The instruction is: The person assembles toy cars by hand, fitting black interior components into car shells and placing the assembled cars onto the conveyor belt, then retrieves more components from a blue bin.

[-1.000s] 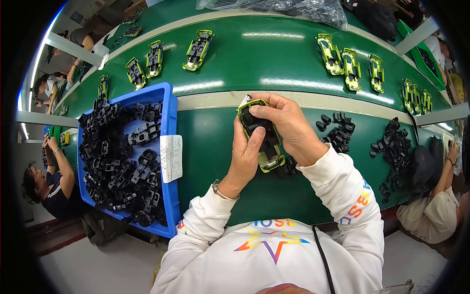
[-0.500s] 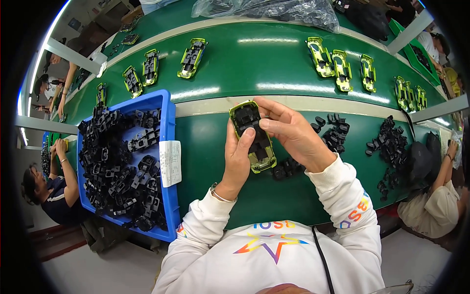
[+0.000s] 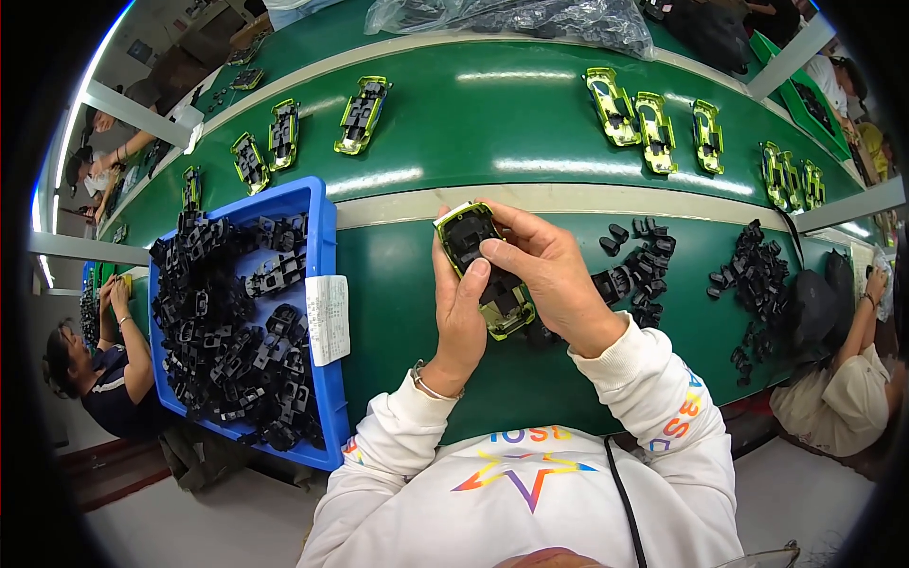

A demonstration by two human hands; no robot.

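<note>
Above the near edge of the green bench I hold a lime-green toy car body shell (image 3: 509, 316), its hollow side facing up and a black interior part (image 3: 469, 231) inside. My left hand (image 3: 458, 317) is closed along its left side, thumb resting on the inside. My right hand (image 3: 554, 275) grips the other side, its thumb pressed on the black part and its fingers round the far right edge. The two thumbs nearly meet and cover the middle of the shell. Small black plastic parts (image 3: 647, 270) lie just right of my right hand.
At my left stands a blue bin (image 3: 333, 379) heaped with black interior parts (image 3: 218, 331). Across the far green surface lie several lime-green shells (image 3: 655, 133), those on the left with black parts inside. A second black pile (image 3: 755, 270) is farther right. People work at both sides.
My right hand has moved inward and its thumb has come down farther over the black part. The shells on the far surface have shifted slightly to the left.
</note>
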